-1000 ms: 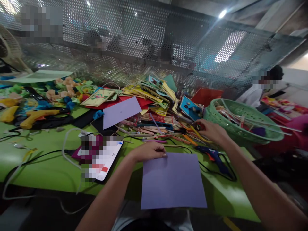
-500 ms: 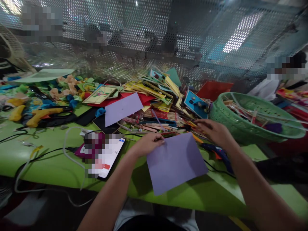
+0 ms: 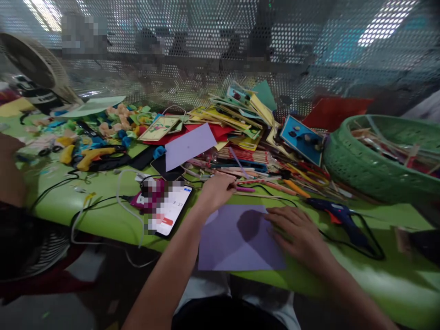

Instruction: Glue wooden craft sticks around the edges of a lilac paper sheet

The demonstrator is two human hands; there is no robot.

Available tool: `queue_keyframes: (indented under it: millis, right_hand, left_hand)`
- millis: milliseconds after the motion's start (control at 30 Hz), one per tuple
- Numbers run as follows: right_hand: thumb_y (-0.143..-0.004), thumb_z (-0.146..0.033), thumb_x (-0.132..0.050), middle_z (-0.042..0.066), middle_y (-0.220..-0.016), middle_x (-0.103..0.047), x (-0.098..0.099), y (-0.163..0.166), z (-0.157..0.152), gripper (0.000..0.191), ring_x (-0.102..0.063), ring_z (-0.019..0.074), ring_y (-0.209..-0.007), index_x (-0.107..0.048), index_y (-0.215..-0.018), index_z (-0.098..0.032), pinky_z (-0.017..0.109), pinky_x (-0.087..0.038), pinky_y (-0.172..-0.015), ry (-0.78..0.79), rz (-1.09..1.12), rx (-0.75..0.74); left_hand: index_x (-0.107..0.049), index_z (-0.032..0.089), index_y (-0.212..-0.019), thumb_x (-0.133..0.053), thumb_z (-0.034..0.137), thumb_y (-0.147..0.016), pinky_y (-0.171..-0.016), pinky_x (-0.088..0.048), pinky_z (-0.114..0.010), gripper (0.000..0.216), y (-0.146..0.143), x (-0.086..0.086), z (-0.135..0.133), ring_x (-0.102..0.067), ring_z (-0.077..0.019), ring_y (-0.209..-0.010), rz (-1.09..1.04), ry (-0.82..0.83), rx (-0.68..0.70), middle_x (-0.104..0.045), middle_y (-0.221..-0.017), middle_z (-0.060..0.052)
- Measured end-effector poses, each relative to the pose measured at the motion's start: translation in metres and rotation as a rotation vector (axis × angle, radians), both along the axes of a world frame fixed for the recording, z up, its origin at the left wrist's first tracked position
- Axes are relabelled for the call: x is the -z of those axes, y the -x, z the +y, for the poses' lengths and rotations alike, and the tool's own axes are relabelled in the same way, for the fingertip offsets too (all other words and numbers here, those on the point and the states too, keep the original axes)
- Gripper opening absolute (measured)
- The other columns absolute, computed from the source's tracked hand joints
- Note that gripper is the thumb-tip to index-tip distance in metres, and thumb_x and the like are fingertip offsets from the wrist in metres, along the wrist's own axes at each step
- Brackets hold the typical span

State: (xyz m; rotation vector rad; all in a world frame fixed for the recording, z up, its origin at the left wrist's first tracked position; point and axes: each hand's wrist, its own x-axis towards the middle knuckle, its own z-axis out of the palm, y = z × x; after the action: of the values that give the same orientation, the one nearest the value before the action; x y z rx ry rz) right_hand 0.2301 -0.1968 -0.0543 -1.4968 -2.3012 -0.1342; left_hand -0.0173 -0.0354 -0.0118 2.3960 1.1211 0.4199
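A purple paper sheet [image 3: 229, 243] lies flat at the near edge of the green table [image 3: 360, 275]. My right hand [image 3: 295, 233] rests on its right part, fingers stretched out and flat, pressing it down. My left hand [image 3: 216, 190] is at the sheet's far left corner with its fingers curled; whether it pinches the corner or a stick is unclear. Just beyond the sheet lie thin sticks and pencils [image 3: 261, 181].
A phone [image 3: 170, 211] lies left of the sheet among cables. A blue glue gun [image 3: 338, 215] sits to the right, a green basket [image 3: 360, 169] behind it. Craft cards [image 3: 240, 119], another purple sheet [image 3: 189, 145] and a yellow glue gun [image 3: 94, 156] crowd the back. A person sits at far left.
My right hand has come back from the stick pile and now lies flat on the purple sheet. The sheet, lifted and tilted half a second ago, is down flat again. The camera turned left.
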Motion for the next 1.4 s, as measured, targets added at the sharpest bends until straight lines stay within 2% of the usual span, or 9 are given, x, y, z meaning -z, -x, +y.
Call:
queue_keyframes:
  millis: [133, 500, 767, 933, 1033, 1100, 1133, 1267, 1400]
  right_hand:
    - [-0.098, -0.039, -0.063, 0.007, -0.148, -0.068, -0.001, 0.009, -0.004, 0.044, -0.068, 0.0265, -0.123, -0.064, -0.142, -0.031, 0.047, -0.055, -0.100, 0.138, -0.053, -0.150]
    - [-0.100, -0.033, -0.059, 0.011, -0.139, -0.074, 0.011, -0.011, 0.002, 0.039, -0.070, 0.0285, -0.124, -0.067, -0.137, -0.026, 0.053, -0.057, -0.104, 0.096, 0.048, -0.001]
    - [-0.103, -0.032, -0.054, 0.013, -0.136, -0.073, -0.020, -0.013, 0.018, 0.044, -0.068, 0.0302, -0.126, -0.062, -0.146, -0.024, 0.049, -0.055, -0.105, -0.130, 0.073, 0.193]
    - [-0.104, -0.034, -0.051, 0.011, -0.115, -0.079, -0.028, -0.001, 0.044, 0.031, -0.073, 0.0279, -0.109, -0.073, -0.122, -0.023, 0.044, -0.055, -0.093, -0.034, -0.038, 0.006]
    - [-0.105, -0.032, -0.047, 0.008, -0.094, -0.079, -0.019, 0.005, 0.054, 0.031, -0.073, 0.0240, -0.089, -0.076, -0.101, -0.023, 0.038, -0.053, -0.079, 0.015, -0.092, -0.056]
    - [-0.105, -0.033, -0.045, 0.007, -0.089, -0.078, -0.012, 0.003, 0.055, 0.033, -0.071, 0.0245, -0.083, -0.075, -0.097, -0.023, 0.039, -0.053, -0.075, 0.004, -0.093, -0.037]
    - [-0.106, -0.033, -0.044, 0.008, -0.090, -0.078, -0.010, 0.000, 0.055, 0.033, -0.072, 0.0252, -0.084, -0.074, -0.098, -0.023, 0.040, -0.053, -0.075, -0.003, -0.083, -0.033]
    - [-0.106, -0.036, -0.046, 0.009, -0.101, -0.077, -0.007, -0.011, 0.050, 0.030, -0.072, 0.0279, -0.094, -0.073, -0.104, -0.023, 0.043, -0.056, -0.083, -0.006, -0.015, -0.024]
    - [-0.105, -0.038, -0.048, 0.008, -0.103, -0.077, -0.003, -0.008, 0.045, 0.029, -0.072, 0.0290, -0.094, -0.074, -0.109, -0.027, 0.045, -0.055, -0.084, -0.004, 0.019, -0.031]
  left_hand:
    - [-0.076, 0.020, -0.094, -0.068, 0.013, -0.089, -0.103, -0.051, -0.035, 0.012, 0.000, 0.004, 0.002, -0.069, -0.0257, -0.113, 0.069, -0.045, 0.026, -0.078, -0.111, -0.007]
    - [-0.071, 0.017, -0.097, -0.059, 0.011, -0.096, -0.109, -0.047, -0.041, 0.014, -0.002, 0.005, -0.004, -0.064, -0.0278, -0.121, 0.158, -0.110, 0.048, -0.073, -0.118, -0.012]
    - [-0.068, 0.018, -0.102, -0.055, 0.015, -0.101, -0.099, -0.049, -0.036, 0.013, 0.003, -0.019, -0.021, -0.068, -0.0258, -0.109, 0.137, -0.093, 0.045, -0.075, -0.112, -0.009]
    - [-0.068, 0.018, -0.100, -0.057, 0.016, -0.102, -0.100, -0.047, -0.038, 0.012, 0.010, -0.016, -0.045, -0.068, -0.0254, -0.108, 0.111, -0.094, 0.067, -0.075, -0.110, -0.007]
    - [-0.069, 0.019, -0.110, -0.055, 0.017, -0.103, -0.103, -0.047, -0.043, 0.015, 0.018, 0.000, -0.072, -0.065, -0.0265, -0.113, 0.068, -0.160, -0.105, -0.073, -0.116, -0.008]
    - [-0.063, 0.021, -0.134, -0.058, 0.020, -0.102, -0.109, -0.046, -0.047, 0.031, 0.024, 0.013, -0.096, -0.060, -0.0289, -0.126, 0.029, -0.244, -0.291, -0.067, -0.134, -0.011]
    - [-0.058, 0.022, -0.141, -0.060, 0.024, -0.103, -0.110, -0.046, -0.048, 0.039, 0.027, 0.019, -0.108, -0.059, -0.0291, -0.128, 0.018, -0.255, -0.301, -0.065, -0.140, -0.012]
    - [-0.047, 0.026, -0.157, -0.061, 0.051, -0.102, -0.124, -0.033, -0.062, 0.062, 0.039, 0.036, -0.147, -0.039, -0.0360, -0.152, 0.094, -0.220, -0.031, -0.045, -0.165, -0.013]
    - [-0.050, 0.030, -0.155, -0.055, 0.052, -0.105, -0.128, -0.027, -0.064, 0.056, 0.048, 0.034, -0.159, -0.032, -0.0329, -0.159, 0.134, -0.148, 0.054, -0.042, -0.169, -0.009]
